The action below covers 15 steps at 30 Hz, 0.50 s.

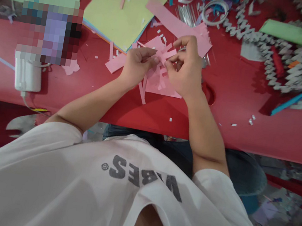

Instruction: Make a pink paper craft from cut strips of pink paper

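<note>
Both hands meet over a heap of cut pink paper (153, 79) on the red table. My left hand (139, 62) pinches a pink paper strip (162, 55) between thumb and fingers. From the other side my right hand (185, 67) grips the same small pink piece, its thumb and index finger close together. Pink strips and squares lie beneath and around the hands. A longer pink sheet (179, 24) stretches out beyond the right hand. The red handle of what looks like scissors (209, 94) shows beside my right wrist.
Yellow paper sheets (124, 9) are stacked at the back. Tape rolls (215, 13) lie further off. Folded grey paper chains (279, 80) and a green paper roll (287, 32) fill the right. A white power bank (28, 74) with a cable sits at the left.
</note>
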Each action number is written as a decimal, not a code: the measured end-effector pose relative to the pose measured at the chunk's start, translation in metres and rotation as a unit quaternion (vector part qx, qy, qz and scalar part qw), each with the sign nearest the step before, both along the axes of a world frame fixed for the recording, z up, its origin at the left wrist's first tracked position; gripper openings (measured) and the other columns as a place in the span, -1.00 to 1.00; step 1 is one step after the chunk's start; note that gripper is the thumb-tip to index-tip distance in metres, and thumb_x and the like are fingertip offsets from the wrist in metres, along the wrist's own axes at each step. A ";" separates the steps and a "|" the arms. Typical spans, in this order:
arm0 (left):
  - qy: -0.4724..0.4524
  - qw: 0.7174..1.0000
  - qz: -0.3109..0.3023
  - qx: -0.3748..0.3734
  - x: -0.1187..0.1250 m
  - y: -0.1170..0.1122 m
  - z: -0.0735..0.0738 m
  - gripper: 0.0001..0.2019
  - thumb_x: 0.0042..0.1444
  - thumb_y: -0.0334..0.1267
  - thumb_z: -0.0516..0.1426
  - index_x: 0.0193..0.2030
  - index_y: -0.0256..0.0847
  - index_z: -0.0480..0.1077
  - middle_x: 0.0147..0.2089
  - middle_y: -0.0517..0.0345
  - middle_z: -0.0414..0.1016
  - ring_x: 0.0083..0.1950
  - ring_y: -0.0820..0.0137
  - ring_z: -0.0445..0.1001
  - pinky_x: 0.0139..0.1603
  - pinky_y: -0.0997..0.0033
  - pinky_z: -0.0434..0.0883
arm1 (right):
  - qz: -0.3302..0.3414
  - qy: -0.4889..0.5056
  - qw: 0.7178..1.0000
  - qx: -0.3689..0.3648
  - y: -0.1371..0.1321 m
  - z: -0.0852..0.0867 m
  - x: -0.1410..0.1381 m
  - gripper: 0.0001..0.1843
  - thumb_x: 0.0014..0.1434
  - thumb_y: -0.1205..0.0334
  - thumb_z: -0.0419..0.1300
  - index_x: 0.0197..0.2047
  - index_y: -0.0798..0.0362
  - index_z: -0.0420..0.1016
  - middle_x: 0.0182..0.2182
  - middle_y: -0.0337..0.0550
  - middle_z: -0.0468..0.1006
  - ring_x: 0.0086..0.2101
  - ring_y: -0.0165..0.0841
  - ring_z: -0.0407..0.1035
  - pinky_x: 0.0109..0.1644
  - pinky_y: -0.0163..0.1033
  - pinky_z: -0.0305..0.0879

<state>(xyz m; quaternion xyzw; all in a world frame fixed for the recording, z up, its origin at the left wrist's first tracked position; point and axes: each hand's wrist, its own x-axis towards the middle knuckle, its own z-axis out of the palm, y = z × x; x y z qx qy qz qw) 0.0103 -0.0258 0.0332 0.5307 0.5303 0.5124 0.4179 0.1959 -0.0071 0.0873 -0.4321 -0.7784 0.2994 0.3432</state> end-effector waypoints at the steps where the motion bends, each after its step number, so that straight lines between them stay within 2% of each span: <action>1: 0.008 1.000 -0.002 -0.002 0.000 0.000 0.001 -0.55 0.10 0.19 0.19 -0.08 -0.13 0.46 -0.22 0.17 0.58 -0.09 0.38 0.46 -0.05 0.22 0.47 | -0.002 0.009 1.000 -0.005 0.000 0.000 0.000 -0.58 0.19 0.26 0.19 0.06 -0.18 0.15 -0.27 -0.31 0.50 -0.33 -0.37 0.49 -0.14 -0.21 0.41; 4: 0.022 1.000 -0.008 0.002 0.001 -0.001 0.001 -0.52 0.14 0.24 0.15 -0.05 -0.14 0.42 -0.29 0.21 0.54 -0.06 0.39 0.41 0.00 0.20 0.43 | 0.002 0.026 0.999 -0.027 0.001 0.000 0.000 -0.56 0.19 0.26 0.19 0.07 -0.20 0.13 -0.31 -0.33 0.46 -0.35 -0.37 0.49 -0.16 -0.22 0.42; 8: 0.006 1.000 0.001 0.004 0.004 -0.001 -0.001 -0.51 0.07 0.30 0.19 -0.14 -0.08 0.43 -0.33 0.26 0.52 -0.13 0.40 0.37 -0.08 0.20 0.38 | 0.011 0.018 0.999 -0.047 -0.001 0.001 -0.002 -0.56 0.20 0.24 0.19 0.09 -0.18 0.13 -0.36 -0.33 0.44 -0.35 -0.36 0.49 -0.10 -0.18 0.43; 13: -0.022 1.000 0.008 0.017 0.003 0.001 -0.003 -0.67 0.12 0.13 0.21 -0.15 -0.05 0.44 -0.23 0.28 0.56 -0.23 0.43 0.33 -0.16 0.24 0.34 | -0.047 0.066 0.997 0.007 0.011 -0.004 0.004 -0.65 0.21 0.19 0.21 0.02 -0.21 0.20 -0.17 -0.29 0.51 -0.25 -0.37 0.44 -0.06 -0.17 0.42; 15: -0.036 0.999 0.016 0.026 0.002 0.002 -0.003 -0.69 0.13 0.10 0.22 -0.14 -0.04 0.44 -0.23 0.28 0.55 -0.25 0.46 0.30 -0.19 0.28 0.34 | -0.058 0.108 0.992 -0.010 0.020 -0.011 0.007 -0.70 0.21 0.14 0.21 -0.03 -0.20 0.23 -0.17 -0.28 0.53 -0.21 -0.37 0.44 -0.09 -0.18 0.41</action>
